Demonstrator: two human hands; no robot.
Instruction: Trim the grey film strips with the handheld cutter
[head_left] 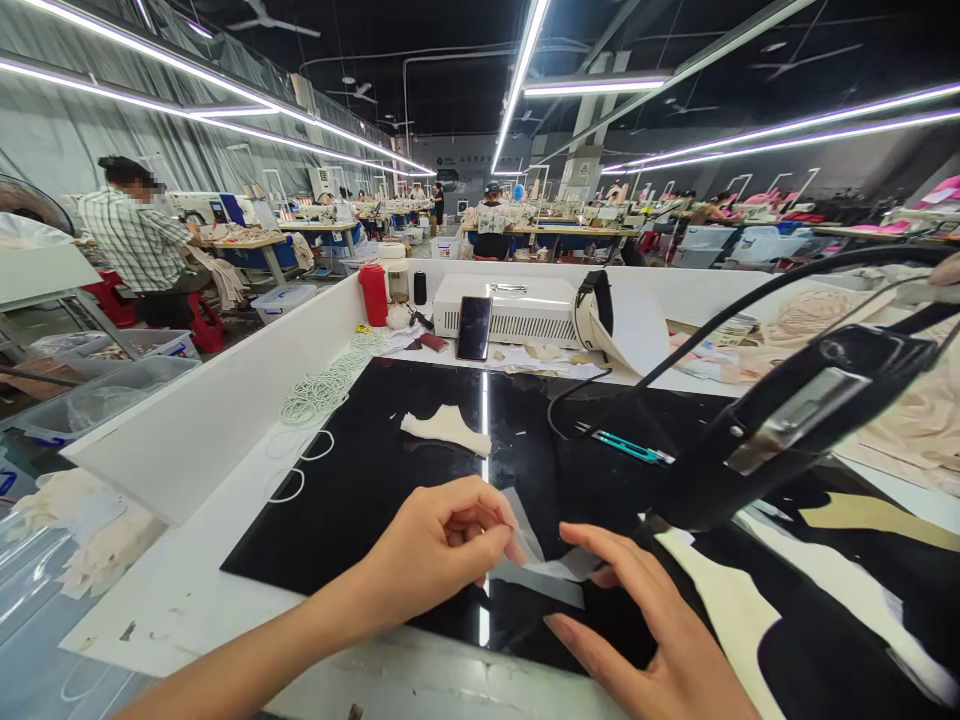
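My left hand (457, 535) pinches a thin, see-through sheet (536, 553) between thumb and fingers, above the black work surface. The sheet stretches right toward my right hand (637, 620), whose thumb and fingers are spread apart. Its far end reaches my right fingers; whether they touch it or lie behind it I cannot tell. Under the sheet, a pale strip-like patch shows on the black board (330, 530). Farther off on the board lies a cream, curved fabric piece (448, 428). Just right of my right hand is a larger cream fabric piece (724, 610).
A black machine arm (787, 430) with a cable slants in from the right. Teal thread snips (626, 446) lie near it. At the back stand a phone (474, 328), a white vented box (525, 300) and a red container (373, 295). Cord loops (319, 395) lie left.
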